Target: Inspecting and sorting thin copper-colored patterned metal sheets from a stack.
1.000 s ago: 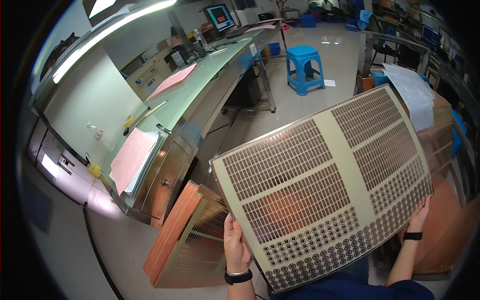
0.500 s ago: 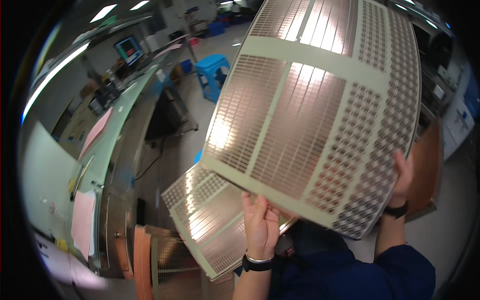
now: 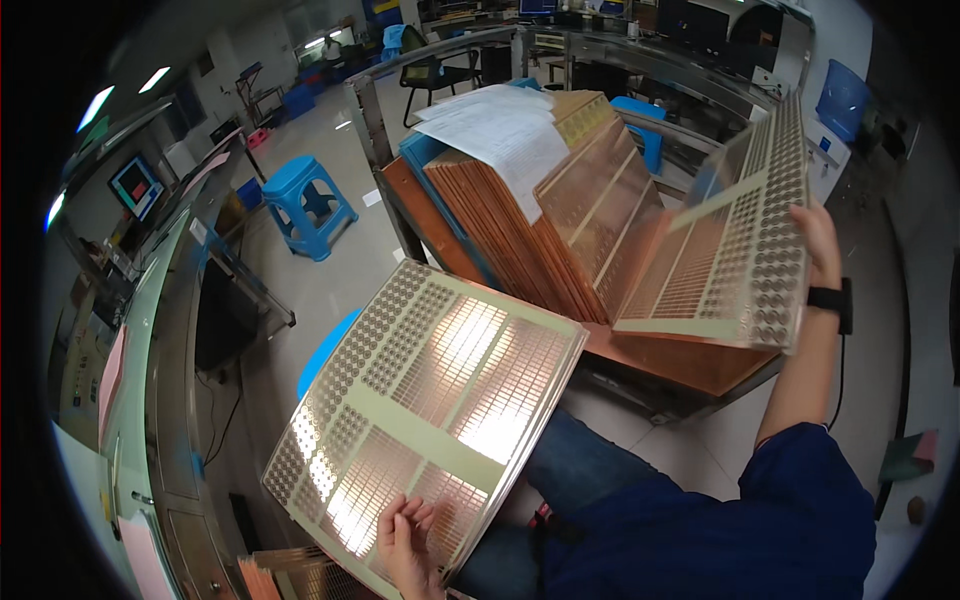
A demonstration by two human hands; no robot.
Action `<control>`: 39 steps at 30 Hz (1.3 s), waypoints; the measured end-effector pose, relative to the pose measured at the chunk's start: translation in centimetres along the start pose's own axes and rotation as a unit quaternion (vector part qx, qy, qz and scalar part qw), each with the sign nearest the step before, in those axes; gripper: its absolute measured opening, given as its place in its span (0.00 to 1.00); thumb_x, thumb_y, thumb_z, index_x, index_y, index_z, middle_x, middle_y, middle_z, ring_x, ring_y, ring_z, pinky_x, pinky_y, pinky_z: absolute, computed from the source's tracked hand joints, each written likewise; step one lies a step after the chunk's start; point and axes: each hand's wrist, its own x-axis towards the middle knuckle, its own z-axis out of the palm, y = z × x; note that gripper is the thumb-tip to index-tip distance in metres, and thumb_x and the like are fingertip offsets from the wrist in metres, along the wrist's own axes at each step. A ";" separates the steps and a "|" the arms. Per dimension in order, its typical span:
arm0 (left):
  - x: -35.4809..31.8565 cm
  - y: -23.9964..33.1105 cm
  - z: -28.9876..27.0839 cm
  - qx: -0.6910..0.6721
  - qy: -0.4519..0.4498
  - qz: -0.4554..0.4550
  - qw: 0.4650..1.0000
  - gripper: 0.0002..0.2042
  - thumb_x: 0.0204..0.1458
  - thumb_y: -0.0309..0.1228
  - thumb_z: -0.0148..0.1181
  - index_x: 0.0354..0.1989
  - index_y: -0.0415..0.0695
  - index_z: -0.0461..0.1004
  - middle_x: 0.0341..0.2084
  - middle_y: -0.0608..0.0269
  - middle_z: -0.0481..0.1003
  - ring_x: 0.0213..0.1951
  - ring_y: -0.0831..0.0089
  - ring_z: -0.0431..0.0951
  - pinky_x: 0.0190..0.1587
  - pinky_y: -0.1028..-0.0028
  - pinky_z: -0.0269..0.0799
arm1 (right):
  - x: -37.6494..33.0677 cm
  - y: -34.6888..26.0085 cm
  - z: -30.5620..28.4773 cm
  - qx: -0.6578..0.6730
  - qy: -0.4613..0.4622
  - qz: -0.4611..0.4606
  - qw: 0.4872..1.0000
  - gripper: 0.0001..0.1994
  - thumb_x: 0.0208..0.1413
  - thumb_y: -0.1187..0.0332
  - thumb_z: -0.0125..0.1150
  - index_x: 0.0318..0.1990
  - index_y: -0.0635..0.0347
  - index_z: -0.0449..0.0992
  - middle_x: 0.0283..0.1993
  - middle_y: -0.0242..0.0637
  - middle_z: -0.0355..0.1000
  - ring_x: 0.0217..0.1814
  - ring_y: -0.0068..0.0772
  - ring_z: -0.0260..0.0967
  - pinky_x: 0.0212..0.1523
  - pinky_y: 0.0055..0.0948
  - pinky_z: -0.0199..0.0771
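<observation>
My right hand (image 3: 820,245) grips the outer edge of a copper-coloured circuit board panel (image 3: 690,270), patterned with small rectangles and round pads. That panel stands tilted at the right end of the wooden rack, its lower edge near the rack's base. Over my lap lies another patterned panel (image 3: 425,425), apparently atop one or more others, shining under the lights. My left hand (image 3: 408,545) is over this panel's near part, its fingers curled with nothing visible in them. Whether the fingertips touch the surface I cannot tell.
A rack (image 3: 720,372) holds a leaning row of copper panels (image 3: 500,215) with paper sheets (image 3: 495,135) on top. A blue stool (image 3: 305,205) stands on the floor to the left. Along the left runs a long bench (image 3: 165,300). More panels (image 3: 290,572) stand at the lower left.
The raised panel, held by both hands before, has swung right and down to the rack in my right hand. My left hand has let it go and moved down-left over the lap panel. The view has shifted.
</observation>
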 end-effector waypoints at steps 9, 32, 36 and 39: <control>-1.4 -0.4 -3.6 -0.038 0.109 -0.051 0.992 0.16 0.64 0.29 0.49 0.56 0.32 0.65 0.46 0.49 0.74 0.47 0.58 0.77 0.53 0.56 0.75 | 9.3 5.8 6.8 0.068 0.016 0.151 0.986 0.22 0.59 0.64 0.54 0.58 0.66 0.67 0.49 0.49 0.72 0.45 0.42 0.74 0.42 0.35 0.75; -3.4 -2.7 -0.8 0.401 0.193 0.098 0.890 0.12 0.62 0.27 0.49 0.49 0.36 0.75 0.47 0.51 0.75 0.50 0.59 0.74 0.56 0.66 0.67 | -1.2 37.9 28.4 -0.049 0.107 0.107 0.987 0.28 0.69 0.58 0.38 0.72 0.58 0.47 0.74 0.51 0.49 0.76 0.53 0.43 0.71 0.40 0.49; -3.1 -3.8 -1.5 0.585 0.160 0.165 0.778 0.14 0.59 0.26 0.52 0.51 0.36 0.75 0.51 0.45 0.72 0.54 0.50 0.69 0.60 0.59 0.62 | -1.7 38.6 31.1 -0.145 0.009 0.143 0.979 0.29 0.70 0.53 0.35 0.74 0.52 0.44 0.75 0.52 0.43 0.77 0.54 0.38 0.73 0.41 0.43; -2.8 -4.9 -2.1 0.613 0.158 0.186 0.751 0.14 0.58 0.25 0.52 0.51 0.37 0.75 0.50 0.45 0.72 0.54 0.50 0.69 0.60 0.58 0.62 | -1.3 38.5 32.8 -0.131 -0.031 0.111 0.985 0.30 0.69 0.50 0.34 0.74 0.49 0.43 0.76 0.54 0.37 0.78 0.56 0.33 0.74 0.44 0.38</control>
